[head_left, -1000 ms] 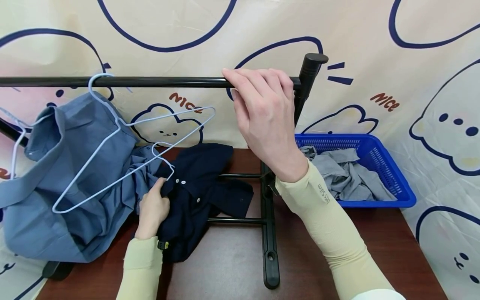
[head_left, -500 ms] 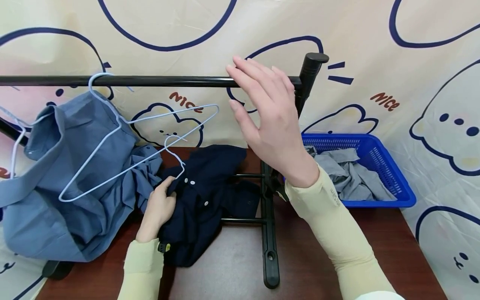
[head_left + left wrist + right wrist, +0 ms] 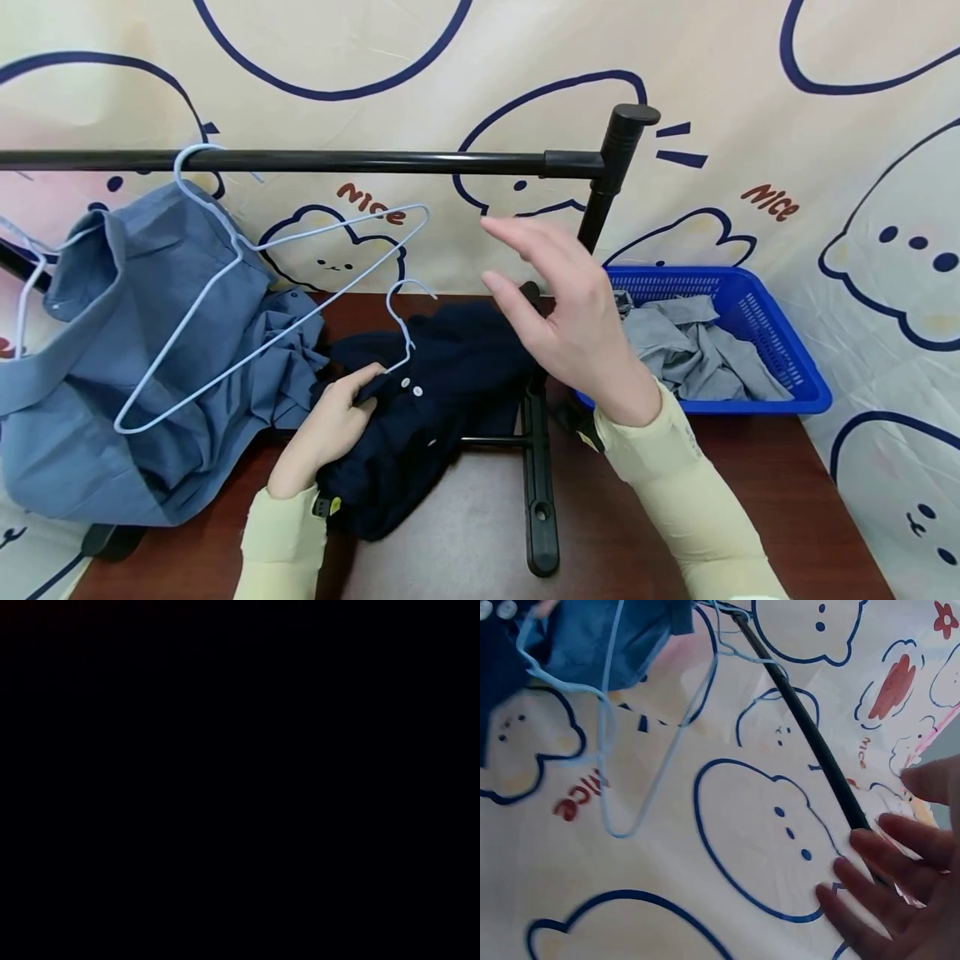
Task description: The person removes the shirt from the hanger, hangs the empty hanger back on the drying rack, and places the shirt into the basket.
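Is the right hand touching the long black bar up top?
Apart. The head view shows patterned backdrop between the right hand's fingertips and the black bar above.

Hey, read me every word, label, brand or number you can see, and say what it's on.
"Nice", brown, on the patterned backdrop behind the light-blue hanger.
"Nice", brown, on the backdrop above the blue basket.
"Nice", on the backdrop in the right wrist view.
Smaller brown lettering there: too blurred.
Any marking on the right sleeve is too faint to read.
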### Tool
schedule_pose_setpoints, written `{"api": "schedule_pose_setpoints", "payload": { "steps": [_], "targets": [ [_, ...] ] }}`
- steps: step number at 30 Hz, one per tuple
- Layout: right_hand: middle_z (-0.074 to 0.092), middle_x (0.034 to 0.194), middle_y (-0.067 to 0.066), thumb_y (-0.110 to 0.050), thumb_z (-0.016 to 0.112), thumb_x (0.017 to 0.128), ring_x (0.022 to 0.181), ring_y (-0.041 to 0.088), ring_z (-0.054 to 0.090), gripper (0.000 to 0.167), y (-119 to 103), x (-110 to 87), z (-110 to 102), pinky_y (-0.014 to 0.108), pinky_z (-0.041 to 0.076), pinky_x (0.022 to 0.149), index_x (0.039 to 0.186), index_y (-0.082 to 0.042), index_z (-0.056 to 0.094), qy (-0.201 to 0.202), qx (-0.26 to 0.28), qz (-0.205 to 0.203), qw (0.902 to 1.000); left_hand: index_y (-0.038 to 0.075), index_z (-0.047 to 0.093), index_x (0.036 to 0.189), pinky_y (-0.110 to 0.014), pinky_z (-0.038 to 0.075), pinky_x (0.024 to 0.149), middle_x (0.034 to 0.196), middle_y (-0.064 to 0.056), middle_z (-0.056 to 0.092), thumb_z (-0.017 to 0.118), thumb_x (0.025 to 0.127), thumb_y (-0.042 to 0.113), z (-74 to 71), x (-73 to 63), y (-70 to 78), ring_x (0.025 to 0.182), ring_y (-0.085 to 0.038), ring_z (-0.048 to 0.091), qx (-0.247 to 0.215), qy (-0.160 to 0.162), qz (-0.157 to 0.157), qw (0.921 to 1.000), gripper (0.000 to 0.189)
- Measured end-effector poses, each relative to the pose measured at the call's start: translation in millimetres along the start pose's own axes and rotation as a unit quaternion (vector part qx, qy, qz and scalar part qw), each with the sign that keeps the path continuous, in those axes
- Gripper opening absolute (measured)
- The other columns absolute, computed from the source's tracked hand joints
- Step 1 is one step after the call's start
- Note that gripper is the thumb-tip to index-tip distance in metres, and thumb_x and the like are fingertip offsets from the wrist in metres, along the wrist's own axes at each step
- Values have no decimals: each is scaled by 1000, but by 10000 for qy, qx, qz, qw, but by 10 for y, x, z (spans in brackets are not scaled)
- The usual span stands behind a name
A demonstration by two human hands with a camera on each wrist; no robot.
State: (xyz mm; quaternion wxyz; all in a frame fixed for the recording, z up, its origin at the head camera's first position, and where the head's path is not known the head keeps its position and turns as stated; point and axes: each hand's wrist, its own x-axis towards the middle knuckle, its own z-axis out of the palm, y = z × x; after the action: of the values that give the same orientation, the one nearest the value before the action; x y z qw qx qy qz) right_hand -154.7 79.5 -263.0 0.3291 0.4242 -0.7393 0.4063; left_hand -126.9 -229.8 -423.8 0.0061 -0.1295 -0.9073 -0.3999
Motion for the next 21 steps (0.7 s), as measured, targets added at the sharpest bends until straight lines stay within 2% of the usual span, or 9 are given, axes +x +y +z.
{"api": "schedule_pose_setpoints", "payload": {
  "steps": [3,5,7,11,14,17,20,21],
  "targets": [
    [55,146,4,-23,70,98,133,19,49,53,20,-200,-14,41,40,108,147,-8,54,-737,50,794,9941,17,66,115,-40,44,84,107,-1,65,50,94,-12,-10,-26,71,91,-19,57,-111,-109,148,9998,39],
    [48,152,0,-35,68,99,139,17,43,62,34,-328,-27,43,35,112,153,-14,47,-1348,-31,1353,9816,18,66,113,-38,44,83,105,0,64,51,93,-13,-32,-46,135,90,-18,56,-154,-163,281,9994,40],
    [42,156,-4,-46,66,99,141,15,39,68,73,-441,-38,44,34,113,157,-19,41,-1945,-65,1768,9648,19,66,113,-36,45,82,104,2,63,51,93,-14,-64,-71,215,88,-17,56,-132,-228,446,9987,42],
    [40,157,-5,-55,62,98,142,15,38,73,202,-614,-50,45,34,113,158,-21,39,-2924,171,2125,9322,21,66,112,-33,46,78,100,6,62,54,92,-16,-146,-143,401,85,-14,55,18,-286,793,9964,44],
    [42,156,-3,-57,61,97,142,14,39,72,297,-711,-45,43,35,113,156,-19,43,-3417,325,2160,9141,23,66,111,-32,47,75,98,8,62,57,92,-17,-218,-208,528,84,-13,55,55,-240,958,9951,45],
    [44,155,-3,-57,62,97,141,13,39,69,353,-782,-41,42,35,112,153,-20,47,-3529,370,2200,9087,27,66,107,-32,46,71,90,10,61,58,93,-15,-281,-263,630,79,-12,56,36,-222,1031,9944,46],
    [48,151,-5,-55,63,97,136,11,45,64,373,-825,-41,40,40,109,150,-21,52,-3383,436,2162,9148,31,65,105,-32,43,67,84,11,58,58,96,-12,-322,-309,715,74,-12,54,9,-259,1096,9936,44],
    [49,149,-6,-54,64,97,129,11,51,61,372,-832,-38,39,44,104,148,-22,53,-3314,462,2130,9180,31,65,105,-31,43,66,83,11,57,58,97,-11,-333,-325,738,73,-11,54,5,-262,1133,9932,43]
  ]
}}
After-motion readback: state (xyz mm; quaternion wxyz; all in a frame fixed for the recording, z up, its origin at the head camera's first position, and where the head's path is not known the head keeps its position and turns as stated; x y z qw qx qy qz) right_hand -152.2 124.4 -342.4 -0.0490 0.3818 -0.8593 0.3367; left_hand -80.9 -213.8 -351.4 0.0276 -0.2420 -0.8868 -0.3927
